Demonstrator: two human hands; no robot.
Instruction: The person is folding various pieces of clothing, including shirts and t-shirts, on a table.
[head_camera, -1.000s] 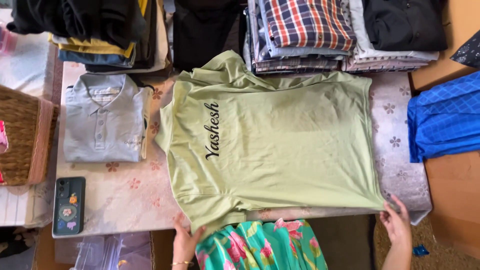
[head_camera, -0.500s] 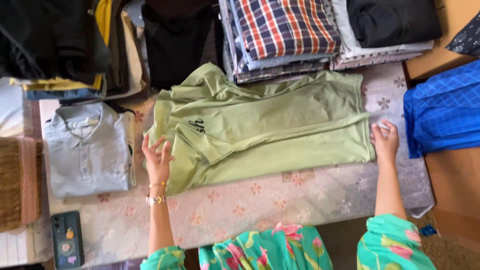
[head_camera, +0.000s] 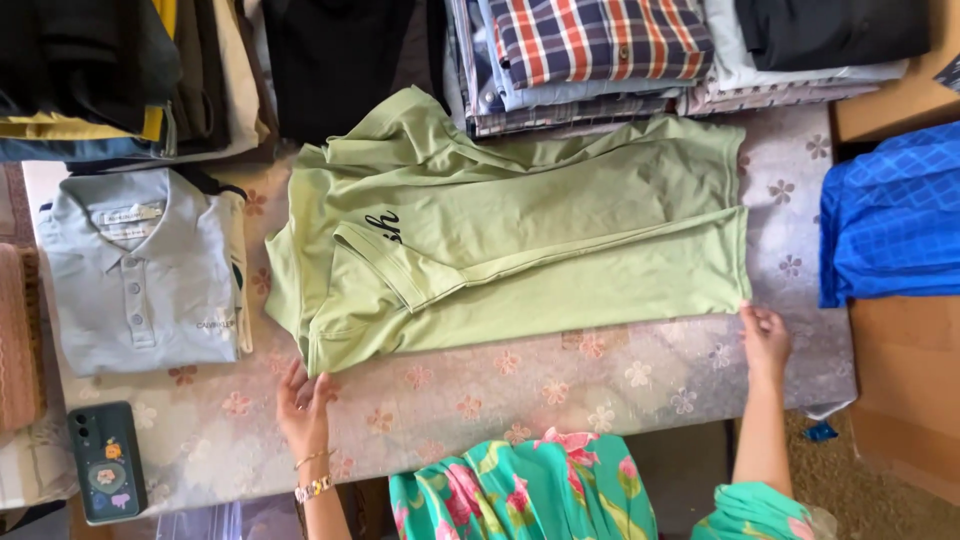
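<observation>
A light green polo shirt (head_camera: 560, 215) lies back-up across the floral tablecloth (head_camera: 520, 385), its near long side folded over onto the middle, sleeve included. My left hand (head_camera: 303, 402) rests at the shirt's near left corner, fingertips touching the folded edge. My right hand (head_camera: 766, 335) touches the near right corner at the hem. Neither hand visibly pinches the cloth; the fingers lie fairly flat.
A folded pale blue polo (head_camera: 140, 270) lies at the left, a phone in a dark green case (head_camera: 105, 462) near the front left corner. Stacks of folded shirts (head_camera: 600, 60) line the far edge. Blue checked cloth (head_camera: 890, 225) sits at the right.
The near side of the green shirt was folded over onto its middle. Both hands then drew back toward me to the folded shirt's near corners.
</observation>
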